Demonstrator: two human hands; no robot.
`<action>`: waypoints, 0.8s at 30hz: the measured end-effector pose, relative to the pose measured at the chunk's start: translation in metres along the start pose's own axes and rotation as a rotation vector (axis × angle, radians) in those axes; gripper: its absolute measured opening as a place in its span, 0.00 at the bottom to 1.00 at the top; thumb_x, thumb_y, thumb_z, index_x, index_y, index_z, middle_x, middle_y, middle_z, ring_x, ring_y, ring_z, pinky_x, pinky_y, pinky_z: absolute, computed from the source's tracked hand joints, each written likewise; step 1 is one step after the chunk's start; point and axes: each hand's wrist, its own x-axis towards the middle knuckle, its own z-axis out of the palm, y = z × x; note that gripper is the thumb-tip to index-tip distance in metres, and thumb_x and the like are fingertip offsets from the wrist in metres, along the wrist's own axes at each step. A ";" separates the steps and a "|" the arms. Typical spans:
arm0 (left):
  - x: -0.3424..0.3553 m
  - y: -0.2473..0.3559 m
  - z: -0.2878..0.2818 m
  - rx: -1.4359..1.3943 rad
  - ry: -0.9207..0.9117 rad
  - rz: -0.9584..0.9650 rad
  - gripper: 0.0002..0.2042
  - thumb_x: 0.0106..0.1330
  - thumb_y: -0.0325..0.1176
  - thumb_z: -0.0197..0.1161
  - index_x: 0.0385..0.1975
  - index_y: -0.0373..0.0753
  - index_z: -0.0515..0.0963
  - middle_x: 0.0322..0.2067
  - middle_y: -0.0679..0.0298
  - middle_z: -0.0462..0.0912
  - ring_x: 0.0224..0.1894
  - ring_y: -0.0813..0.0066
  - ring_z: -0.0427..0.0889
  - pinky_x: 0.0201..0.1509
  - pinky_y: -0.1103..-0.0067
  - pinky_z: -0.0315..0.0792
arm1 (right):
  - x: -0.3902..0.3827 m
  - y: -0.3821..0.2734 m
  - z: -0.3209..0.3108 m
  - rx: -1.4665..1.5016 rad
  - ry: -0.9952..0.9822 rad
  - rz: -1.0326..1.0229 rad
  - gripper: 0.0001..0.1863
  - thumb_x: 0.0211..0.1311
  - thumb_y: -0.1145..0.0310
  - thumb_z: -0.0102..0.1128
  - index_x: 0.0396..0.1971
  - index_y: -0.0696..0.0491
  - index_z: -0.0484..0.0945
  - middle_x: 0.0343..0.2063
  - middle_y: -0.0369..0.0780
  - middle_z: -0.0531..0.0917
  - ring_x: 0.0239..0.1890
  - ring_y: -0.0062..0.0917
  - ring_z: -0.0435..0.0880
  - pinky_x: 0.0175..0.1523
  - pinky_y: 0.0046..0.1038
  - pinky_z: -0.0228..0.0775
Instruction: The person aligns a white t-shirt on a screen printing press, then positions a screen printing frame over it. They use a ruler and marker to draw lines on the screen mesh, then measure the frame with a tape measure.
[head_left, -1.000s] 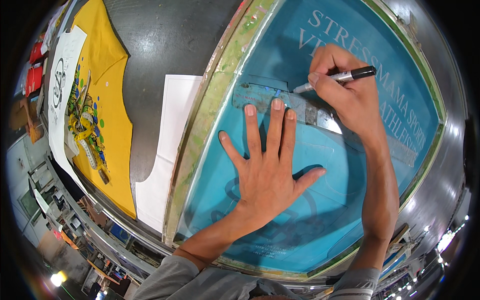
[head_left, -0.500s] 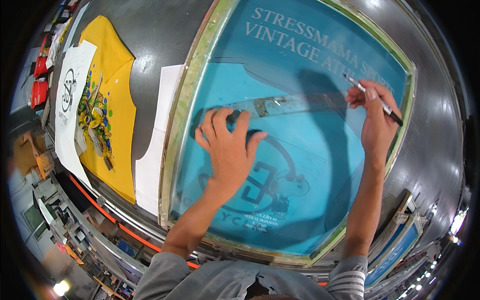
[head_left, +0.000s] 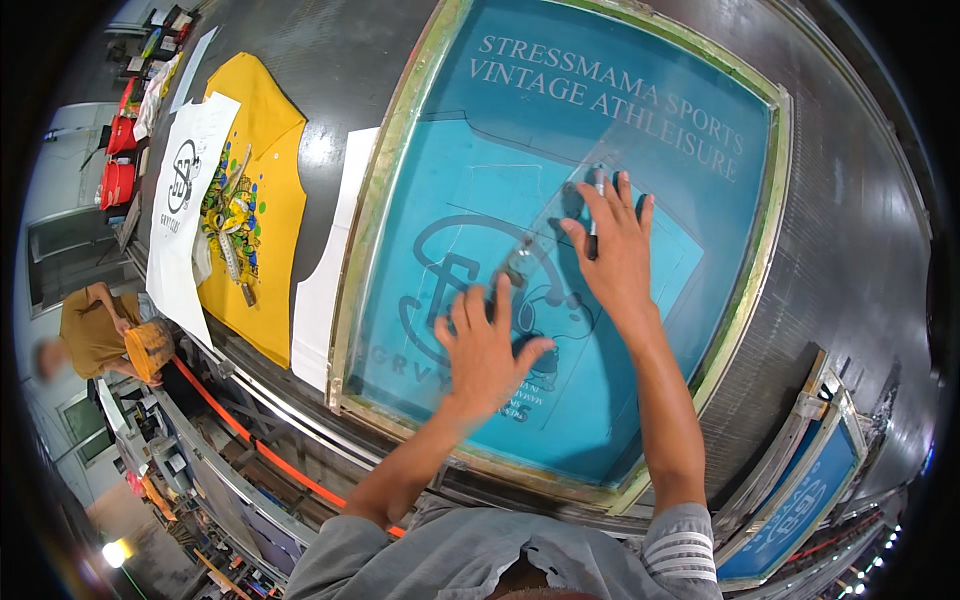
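A large screen-printing frame (head_left: 775, 215) lies before me, its teal mesh (head_left: 690, 300) bearing dark and pale lettering and a round emblem. A clear ruler (head_left: 547, 228) rests slantwise across the mesh. My left hand (head_left: 480, 345) is at the ruler's lower end, fingers spread and slightly blurred; whether its fingertips touch the ruler cannot be made out. Near the upper end, my right hand (head_left: 618, 250) has its fingers over the ruler while keeping a black-and-white pen (head_left: 598, 185) between them. Thin drawn lines and a garment-shaped outline show on the mesh.
Left of the frame lies a yellow fabric piece (head_left: 275, 190) with a bundled measuring tape (head_left: 233, 240) and a white printed sheet (head_left: 178, 230) on it. Smaller blue screens (head_left: 795, 510) lean at lower right. Far left, a person (head_left: 95, 325) holds an orange bucket (head_left: 150, 350).
The ruler has turned from nearly level to a steep slant. My right hand has come left and down onto it, pen included. My left hand has moved lower. A person has appeared far left.
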 end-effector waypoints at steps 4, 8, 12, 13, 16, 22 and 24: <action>-0.018 -0.016 0.000 -0.099 -0.046 0.196 0.33 0.69 0.54 0.62 0.69 0.42 0.71 0.64 0.53 0.69 0.67 0.46 0.63 0.66 0.46 0.52 | 0.001 -0.023 0.017 -0.031 -0.052 -0.088 0.24 0.67 0.62 0.65 0.61 0.49 0.76 0.67 0.48 0.74 0.75 0.50 0.62 0.75 0.67 0.43; 0.072 -0.084 -0.034 -0.114 0.074 0.331 0.29 0.67 0.41 0.67 0.68 0.44 0.72 0.71 0.58 0.67 0.77 0.47 0.55 0.77 0.45 0.45 | 0.005 -0.060 0.043 -0.096 -0.049 -0.043 0.25 0.68 0.63 0.63 0.63 0.49 0.74 0.68 0.48 0.72 0.75 0.52 0.61 0.73 0.72 0.42; 0.178 -0.122 -0.058 -0.141 -0.036 0.491 0.36 0.64 0.42 0.70 0.74 0.48 0.66 0.78 0.63 0.56 0.82 0.52 0.44 0.80 0.44 0.39 | 0.016 -0.099 0.067 -0.106 0.023 0.083 0.24 0.71 0.62 0.60 0.65 0.52 0.72 0.67 0.51 0.73 0.74 0.52 0.63 0.74 0.68 0.43; 0.197 -0.126 -0.056 -0.151 -0.063 0.530 0.39 0.63 0.45 0.71 0.75 0.50 0.64 0.79 0.64 0.55 0.82 0.53 0.43 0.80 0.44 0.38 | 0.016 -0.100 0.068 -0.033 0.072 0.115 0.24 0.72 0.63 0.60 0.65 0.52 0.72 0.65 0.50 0.74 0.72 0.52 0.65 0.73 0.65 0.46; 0.227 -0.125 -0.050 -0.093 -0.096 0.646 0.48 0.55 0.56 0.74 0.77 0.54 0.60 0.80 0.68 0.52 0.82 0.56 0.42 0.81 0.44 0.36 | 0.009 -0.093 0.060 0.278 0.317 0.155 0.20 0.72 0.70 0.59 0.61 0.54 0.77 0.52 0.49 0.82 0.56 0.46 0.79 0.62 0.46 0.69; 0.248 -0.124 -0.042 0.022 -0.170 0.737 0.58 0.42 0.66 0.76 0.78 0.59 0.57 0.80 0.72 0.51 0.83 0.61 0.41 0.82 0.46 0.33 | -0.006 -0.054 0.033 0.646 0.515 0.482 0.11 0.74 0.74 0.56 0.47 0.60 0.85 0.35 0.39 0.81 0.32 0.18 0.75 0.34 0.22 0.68; 0.251 -0.128 -0.041 -0.002 -0.200 0.746 0.59 0.41 0.66 0.76 0.78 0.60 0.56 0.80 0.73 0.51 0.83 0.61 0.41 0.83 0.46 0.32 | -0.007 -0.052 0.034 0.823 0.586 0.576 0.12 0.74 0.76 0.52 0.45 0.63 0.85 0.31 0.38 0.81 0.28 0.16 0.74 0.31 0.20 0.65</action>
